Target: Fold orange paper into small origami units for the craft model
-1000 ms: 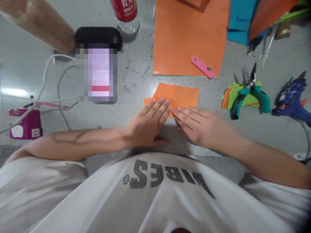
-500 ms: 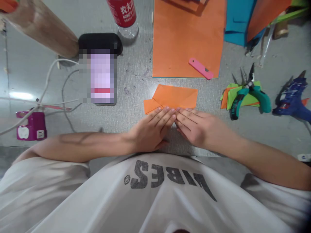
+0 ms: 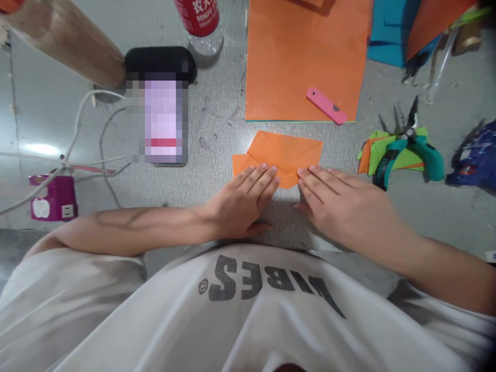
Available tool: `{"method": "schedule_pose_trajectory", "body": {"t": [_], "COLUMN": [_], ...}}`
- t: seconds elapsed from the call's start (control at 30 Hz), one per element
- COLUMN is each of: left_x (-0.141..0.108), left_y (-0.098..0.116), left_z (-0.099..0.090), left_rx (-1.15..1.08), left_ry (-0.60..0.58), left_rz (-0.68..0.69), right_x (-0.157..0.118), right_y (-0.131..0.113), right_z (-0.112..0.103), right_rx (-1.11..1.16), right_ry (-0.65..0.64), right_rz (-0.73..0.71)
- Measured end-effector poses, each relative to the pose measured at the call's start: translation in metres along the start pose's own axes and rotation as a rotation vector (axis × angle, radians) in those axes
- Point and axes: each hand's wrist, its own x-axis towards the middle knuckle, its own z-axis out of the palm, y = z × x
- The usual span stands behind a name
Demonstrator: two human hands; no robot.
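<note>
Passable between phone (image 3: 160,116) and folded orange paper (image 3: 287,147); tighter on right, before pliers (image 3: 409,132). Blocked ahead by pink cutter (image 3: 326,106) on orange sheets (image 3: 302,57).

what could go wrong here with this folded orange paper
The left hand and right hand both lie on the folded paper; uneven pressure might skew it or crease it crookedly.

The pliers lie on small coloured papers beyond the right hand; a sideways sweep could perhaps knock them.

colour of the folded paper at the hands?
Orange: the folded paper, seen best in the head view.
</note>
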Motion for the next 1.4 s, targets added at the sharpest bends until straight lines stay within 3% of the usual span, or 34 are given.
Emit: {"method": "schedule_pose_trajectory", "body": {"t": [0.13,0.23,0.3,0.4,0.57,0.87,1.07,1.13,1.3,1.4], "left_x": [-0.002,-0.004,-0.005,-0.005,-0.004,-0.001,0.002,0.002,0.007,0.012], "left_y": [-0.002,-0.006,-0.007,-0.007,-0.008,-0.011,-0.012,-0.013,-0.014,-0.018], "left_z": [0.004,0.007,0.009,0.009,0.005,0.000,0.003,0.005,0.008,0.006], "left_rx": [-0.012,-0.042,-0.053,-0.051,-0.030,-0.038,-0.025,-0.021,0.083,0.161], "left_ry": [0.042,0.087,0.124,0.163,0.175,0.168,0.228,0.251,0.341,0.365], "left_rz": [0.008,0.013,0.028,0.032,-0.013,-0.027,-0.067,-0.084,-0.067,-0.043], "right_x": [-0.005,0.001,0.008,0.016,0.021,0.022,0.022,0.021,0.023,0.026], "right_y": [0.008,0.022,0.032,0.038,0.027,0.023,0.031,0.032,0.021,0.012], "right_z": [-0.008,-0.014,-0.012,-0.001,0.017,0.019,0.020,0.020,0.016,0.009], "right_rx": [0.020,-0.014,-0.027,0.131,0.252,0.274,0.553,0.628,0.731,0.783], "right_ry": [-0.078,-0.079,-0.017,0.049,-0.047,-0.049,-0.073,-0.016,0.288,0.413], "right_rz": [0.207,0.265,0.272,0.218,0.074,0.115,0.245,0.253,0.293,0.224]}}
